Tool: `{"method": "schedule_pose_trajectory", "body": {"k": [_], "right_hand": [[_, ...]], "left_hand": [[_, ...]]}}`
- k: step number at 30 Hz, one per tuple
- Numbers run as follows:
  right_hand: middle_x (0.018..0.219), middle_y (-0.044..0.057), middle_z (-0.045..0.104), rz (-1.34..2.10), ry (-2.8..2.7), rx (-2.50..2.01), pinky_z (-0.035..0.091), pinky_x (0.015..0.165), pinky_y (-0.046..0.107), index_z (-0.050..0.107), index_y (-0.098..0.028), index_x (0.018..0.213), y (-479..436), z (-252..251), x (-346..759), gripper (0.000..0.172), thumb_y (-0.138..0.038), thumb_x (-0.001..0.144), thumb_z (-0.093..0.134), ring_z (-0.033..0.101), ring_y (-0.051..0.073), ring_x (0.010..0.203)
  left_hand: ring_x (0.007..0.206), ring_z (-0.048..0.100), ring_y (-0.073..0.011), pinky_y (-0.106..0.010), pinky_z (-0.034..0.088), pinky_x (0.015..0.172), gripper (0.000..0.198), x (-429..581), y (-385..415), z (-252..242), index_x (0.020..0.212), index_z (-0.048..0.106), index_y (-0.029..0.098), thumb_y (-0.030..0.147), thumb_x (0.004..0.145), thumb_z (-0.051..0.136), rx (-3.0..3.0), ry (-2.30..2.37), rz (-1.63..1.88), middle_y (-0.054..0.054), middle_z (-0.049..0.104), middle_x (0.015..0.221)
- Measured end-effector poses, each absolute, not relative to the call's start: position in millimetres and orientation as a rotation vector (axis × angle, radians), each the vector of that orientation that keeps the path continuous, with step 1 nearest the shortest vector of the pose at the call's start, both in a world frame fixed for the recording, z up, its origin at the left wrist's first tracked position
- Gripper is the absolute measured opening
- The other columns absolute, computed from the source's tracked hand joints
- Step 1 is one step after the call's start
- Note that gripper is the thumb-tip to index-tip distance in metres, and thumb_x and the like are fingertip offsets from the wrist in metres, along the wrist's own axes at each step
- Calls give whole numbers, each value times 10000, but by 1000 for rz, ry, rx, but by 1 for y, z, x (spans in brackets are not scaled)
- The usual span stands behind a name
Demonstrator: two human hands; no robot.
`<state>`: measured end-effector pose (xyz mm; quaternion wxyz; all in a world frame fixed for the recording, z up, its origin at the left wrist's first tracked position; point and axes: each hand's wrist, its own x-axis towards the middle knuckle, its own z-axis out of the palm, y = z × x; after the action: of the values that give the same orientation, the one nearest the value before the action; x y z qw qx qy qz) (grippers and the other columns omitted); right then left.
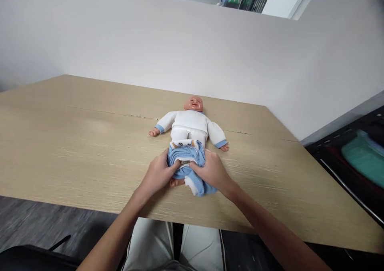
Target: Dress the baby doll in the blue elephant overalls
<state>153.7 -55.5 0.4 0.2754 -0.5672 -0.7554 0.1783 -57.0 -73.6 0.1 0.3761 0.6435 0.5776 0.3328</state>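
- The doll's (191, 123) legs are mostly hidden under bunched blue trousers (188, 165); one bare foot peeks out below.
- One doll, one garment, both lying mid-table (75, 143).
- Left hand (157, 174) and right hand (211, 170) both pinch the trousers' waistband, fingers curled closed on the cloth.
- A green cloth (364, 157) sits far right, cut off by the frame's edge.

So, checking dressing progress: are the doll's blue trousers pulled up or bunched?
Bunched: blue trousers gathered low on the doll, below its white top, gripped by left hand and right hand.
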Motion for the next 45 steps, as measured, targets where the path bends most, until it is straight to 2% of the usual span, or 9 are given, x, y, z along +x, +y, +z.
{"method": "schedule_pose_trajectory", "body": {"k": [5,10,14,19,22,25,32,38,45], "right_hand": [[743,46,672,252,-2155,-1530,382,661,328,625,-201,754,-58,23,151,250,-399,864,730,601,208,687],[629,28,646,428,-2321,-1484,271,595,331,565,-220,647,-83,56,142,396,-480,889,738,520,164,577],[687,54,721,588,-2360,-1533,273,601,331,630,-211,671,-87,53,136,391,-501,916,723,584,184,613],[925,81,802,581,-2305,-1570,369,710,344,717,-212,959,-81,35,128,156,-363,931,691,724,273,855],[1161,126,791,596,-2297,-1617,441,815,380,673,-190,1264,-83,30,123,358,-315,928,669,740,335,1036],[1289,169,755,633,-2334,-1649,478,893,428,618,-162,1373,-87,27,120,450,-299,945,635,724,380,1143],[1192,125,786,705,-2169,-1582,508,924,420,666,-184,1233,-86,21,125,348,-189,886,634,739,343,1113],[981,83,806,839,-1979,-1523,520,820,395,687,-209,975,-85,17,136,130,-248,853,664,752,298,906],[872,40,741,676,-1972,-1284,498,752,357,665,-207,909,-59,1,140,118,-237,799,694,672,235,787]], "left_hand": [[925,724,-287,-358,514,790,354,-64,-80,10,1232,654,179,438,999,588,1667,1510,950,-77,791,1028],[1089,741,-323,-384,565,853,440,-70,-114,15,1354,599,192,487,1032,545,1579,1437,948,-105,794,1179],[1210,718,-372,-462,549,985,453,-73,-127,5,1355,565,204,526,1043,501,1501,1470,793,-151,772,1279],[1251,709,-390,-500,515,1044,424,-69,-124,-6,1390,480,203,476,1080,382,1521,1505,618,-199,768,1245],[1111,759,-377,-452,533,941,305,-67,-119,-9,1274,513,201,390,1079,375,1615,1601,528,-187,792,1111],[970,758,-353,-423,516,851,206,-68,-115,-14,1136,526,214,330,1065,372,1719,1637,453,-170,783,1031],[1124,681,-362,-514,504,1004,330,-71,-119,-44,1217,566,190,433,1059,407,1687,1511,898,-182,725,1182],[1320,592,-279,-423,465,1110,346,-71,-119,-39,1409,509,220,396,1113,482,1647,1323,1173,-139,616,1428],[1083,613,-233,-375,485,1017,218,-76,-86,-30,1209,531,197,378,1091,504,1549,1263,1264,-69,641,1145]]}}
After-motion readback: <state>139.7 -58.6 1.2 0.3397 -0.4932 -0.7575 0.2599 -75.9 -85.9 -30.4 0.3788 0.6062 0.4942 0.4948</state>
